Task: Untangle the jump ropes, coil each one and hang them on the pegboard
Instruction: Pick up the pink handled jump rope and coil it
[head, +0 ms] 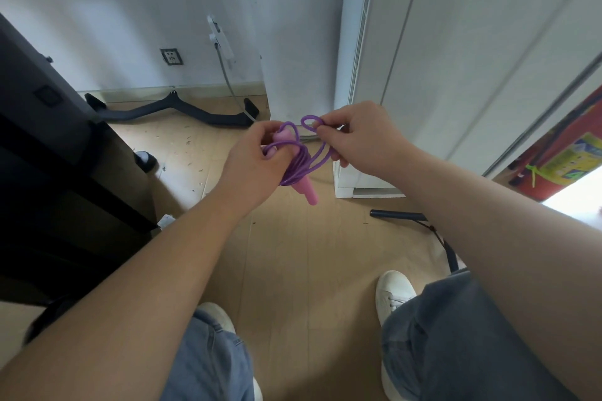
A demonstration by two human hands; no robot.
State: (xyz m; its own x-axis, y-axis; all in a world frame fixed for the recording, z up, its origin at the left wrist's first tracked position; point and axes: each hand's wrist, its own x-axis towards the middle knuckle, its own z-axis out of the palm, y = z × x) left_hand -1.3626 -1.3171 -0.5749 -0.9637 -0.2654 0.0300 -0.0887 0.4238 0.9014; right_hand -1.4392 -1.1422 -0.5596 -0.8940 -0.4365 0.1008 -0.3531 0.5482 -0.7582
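Observation:
A purple jump rope (301,162) with pink handles (306,190) is bundled in front of me at chest height. My left hand (257,163) is shut on the handles and the coiled strands; one handle points down and right below the fist. My right hand (361,137) pinches a small loop of the same rope (311,123) just to the right of the bundle. A second jump rope with a dark handle (395,214) lies on the floor at the right, its cord running toward my right leg. No pegboard is in view.
Wooden floor (293,254) under my white shoes (392,293). A black piece of furniture (49,156) fills the left. A dark curved bar (172,111) lies by the white wall. A white cabinet (456,58) stands right, with a red box (570,153) beyond it.

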